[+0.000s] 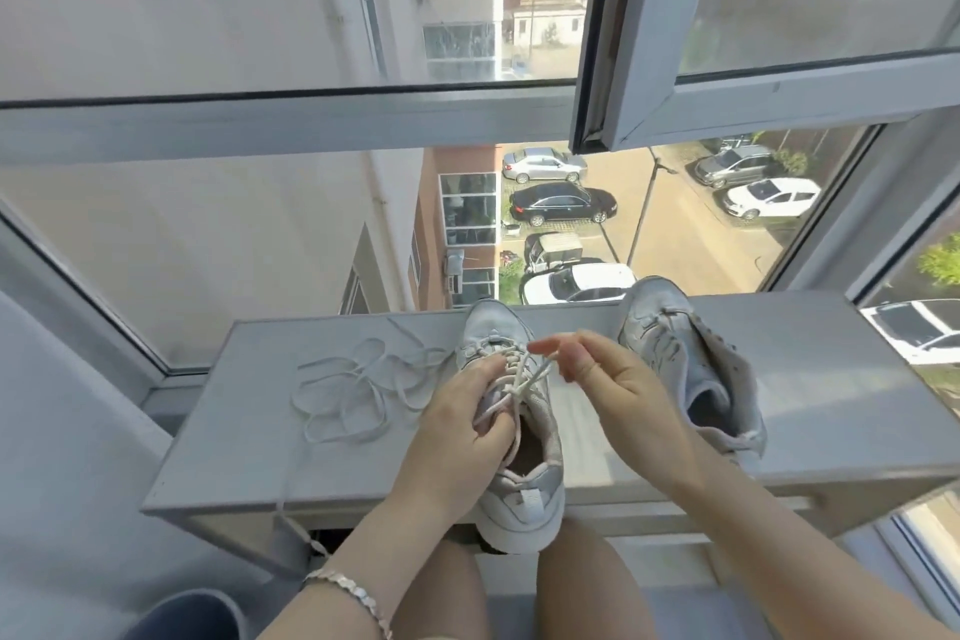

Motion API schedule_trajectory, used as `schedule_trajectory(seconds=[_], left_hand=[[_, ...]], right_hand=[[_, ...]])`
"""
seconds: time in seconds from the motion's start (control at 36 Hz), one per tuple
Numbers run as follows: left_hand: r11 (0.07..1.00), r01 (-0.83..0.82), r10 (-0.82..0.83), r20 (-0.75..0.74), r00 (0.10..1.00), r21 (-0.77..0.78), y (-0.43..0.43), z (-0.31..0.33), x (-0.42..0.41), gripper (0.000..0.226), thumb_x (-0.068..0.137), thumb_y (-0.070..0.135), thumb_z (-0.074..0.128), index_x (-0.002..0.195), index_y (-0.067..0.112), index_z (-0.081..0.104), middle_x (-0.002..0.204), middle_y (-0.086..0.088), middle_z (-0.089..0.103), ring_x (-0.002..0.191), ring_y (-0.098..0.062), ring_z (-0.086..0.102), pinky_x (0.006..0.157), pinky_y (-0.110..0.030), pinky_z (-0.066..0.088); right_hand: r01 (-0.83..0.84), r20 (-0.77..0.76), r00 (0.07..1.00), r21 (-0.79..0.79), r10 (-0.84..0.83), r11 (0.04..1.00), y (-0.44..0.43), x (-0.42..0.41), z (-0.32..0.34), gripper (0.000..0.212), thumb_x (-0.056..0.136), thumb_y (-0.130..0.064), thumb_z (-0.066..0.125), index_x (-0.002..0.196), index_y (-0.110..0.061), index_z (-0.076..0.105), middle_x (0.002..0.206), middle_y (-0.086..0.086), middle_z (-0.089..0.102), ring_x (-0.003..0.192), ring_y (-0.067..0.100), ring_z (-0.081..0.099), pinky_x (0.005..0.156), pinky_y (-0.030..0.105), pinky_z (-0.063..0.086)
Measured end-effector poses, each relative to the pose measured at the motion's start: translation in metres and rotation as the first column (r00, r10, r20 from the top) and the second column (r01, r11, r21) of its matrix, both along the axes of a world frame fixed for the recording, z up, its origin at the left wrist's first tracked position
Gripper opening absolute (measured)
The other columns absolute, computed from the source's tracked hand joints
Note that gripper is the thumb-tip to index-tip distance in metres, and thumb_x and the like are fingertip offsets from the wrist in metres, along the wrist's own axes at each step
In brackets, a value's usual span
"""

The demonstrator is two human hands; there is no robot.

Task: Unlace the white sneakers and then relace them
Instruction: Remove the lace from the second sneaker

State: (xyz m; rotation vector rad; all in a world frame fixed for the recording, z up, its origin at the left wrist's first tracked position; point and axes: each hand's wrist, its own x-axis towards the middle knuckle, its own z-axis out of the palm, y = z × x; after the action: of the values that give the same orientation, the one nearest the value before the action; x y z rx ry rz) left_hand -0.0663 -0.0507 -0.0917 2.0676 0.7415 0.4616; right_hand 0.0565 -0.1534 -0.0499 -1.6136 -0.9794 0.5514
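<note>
Two white sneakers stand on a grey window ledge [810,379]. The near sneaker [524,478] lies in the middle, heel toward me, with a white lace [524,372] crossing its upper eyelets. My left hand [462,411] pinches a strand of that lace over the tongue. My right hand [602,369] grips another strand between thumb and fingers, pulled to the right above the shoe. The second sneaker [691,359] stands to the right with almost no lace in it. A loose white lace [353,385] lies coiled on the ledge to the left, one end hanging over the front edge.
Large window panes [208,244] rise right behind the ledge, with an open sash [727,83] overhead at the right. Parked cars show far below. My knees sit under the ledge's front edge. A dark round container [182,613] is at the bottom left.
</note>
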Motion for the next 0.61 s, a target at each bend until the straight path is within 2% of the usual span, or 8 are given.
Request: schedule_trajectory(seconds=[0.08,0.19,0.28,0.33,0.39,0.44,0.53,0.61], left_hand=[[1.0,-0.006,0.006,-0.008,1.0,0.012,0.002,0.001,0.002,0.048,0.085,0.019,0.058,0.13,0.032,0.051,0.129,0.019,0.051,0.122,-0.001,0.045,0.104,-0.028,0.039],[0.999,0.007,-0.007,-0.005,1.0,0.049,0.004,0.0,0.002,0.041,0.09,0.022,0.059,0.128,0.032,0.053,0.123,0.023,0.05,0.118,0.004,0.044,0.097,-0.015,0.034],[0.998,0.037,-0.037,0.0,0.999,0.058,0.006,-0.004,0.002,0.039,0.093,0.028,0.056,0.131,0.031,0.051,0.131,0.022,0.047,0.126,0.003,0.04,0.105,-0.021,0.033],[0.995,0.069,-0.068,-0.02,0.998,0.073,0.007,-0.006,0.002,0.04,0.096,0.028,0.051,0.135,0.032,0.046,0.135,0.022,0.042,0.132,0.002,0.033,0.111,-0.024,0.028],[0.993,0.093,-0.09,-0.041,0.995,0.079,0.007,-0.008,0.001,0.042,0.097,0.029,0.048,0.138,0.035,0.041,0.14,0.024,0.037,0.135,0.003,0.028,0.113,-0.027,0.025],[0.991,0.119,-0.117,-0.04,0.992,0.057,0.007,-0.007,-0.001,0.044,0.098,0.027,0.046,0.14,0.037,0.037,0.142,0.028,0.03,0.136,0.005,0.025,0.115,-0.028,0.024],[0.984,0.169,-0.167,-0.049,0.985,0.051,0.007,-0.005,-0.005,0.047,0.099,0.025,0.043,0.134,0.05,0.026,0.136,0.041,0.017,0.136,0.012,0.015,0.116,-0.021,0.017],[0.98,0.18,-0.176,-0.054,0.983,0.082,0.007,-0.005,-0.006,0.049,0.099,0.021,0.042,0.134,0.051,0.026,0.142,0.036,0.02,0.136,0.013,0.015,0.114,-0.019,0.019]], right_hand=[[0.016,-0.272,0.961,0.2,0.04,0.98,0.005,0.001,0.025,0.033,0.086,-0.039,0.04,0.073,-0.017,0.06,0.074,0.002,0.07,0.086,0.018,0.069,0.087,0.03,0.052],[0.112,-0.365,0.93,0.39,0.041,0.914,0.001,0.011,0.059,0.032,0.086,-0.031,0.042,0.058,-0.016,0.048,0.05,-0.001,0.044,0.048,0.017,0.049,0.057,0.03,0.053],[0.127,-0.177,0.982,0.367,-0.065,0.922,-0.005,0.022,0.063,0.034,0.096,-0.022,0.04,0.066,-0.007,0.036,0.05,-0.003,0.035,0.048,0.016,0.032,0.047,0.024,0.036],[0.095,0.019,0.994,0.282,-0.105,0.955,-0.006,0.028,0.053,0.037,0.098,-0.031,0.043,0.069,-0.009,0.036,0.053,-0.002,0.034,0.05,0.015,0.03,0.048,0.029,0.031],[0.094,0.251,0.959,0.154,-0.131,0.984,-0.007,0.034,0.039,0.038,0.094,-0.045,0.041,0.069,-0.017,0.038,0.055,-0.002,0.035,0.052,0.015,0.032,0.052,0.036,0.032],[0.139,0.383,0.912,0.05,-0.148,0.989,-0.007,0.038,0.028,0.042,0.094,-0.051,0.037,0.068,-0.018,0.037,0.053,-0.002,0.035,0.05,0.011,0.033,0.053,0.03,0.033],[0.163,0.543,0.831,-0.032,-0.12,0.986,-0.005,0.042,0.025,0.034,0.092,-0.042,0.034,0.066,-0.02,0.034,0.052,-0.001,0.038,0.052,0.013,0.038,0.05,0.026,0.028],[0.22,0.603,0.78,-0.019,-0.164,0.975,-0.005,0.054,0.027,0.034,0.096,-0.026,0.042,0.064,-0.016,0.035,0.049,-0.002,0.036,0.048,0.012,0.036,0.047,0.026,0.025]])
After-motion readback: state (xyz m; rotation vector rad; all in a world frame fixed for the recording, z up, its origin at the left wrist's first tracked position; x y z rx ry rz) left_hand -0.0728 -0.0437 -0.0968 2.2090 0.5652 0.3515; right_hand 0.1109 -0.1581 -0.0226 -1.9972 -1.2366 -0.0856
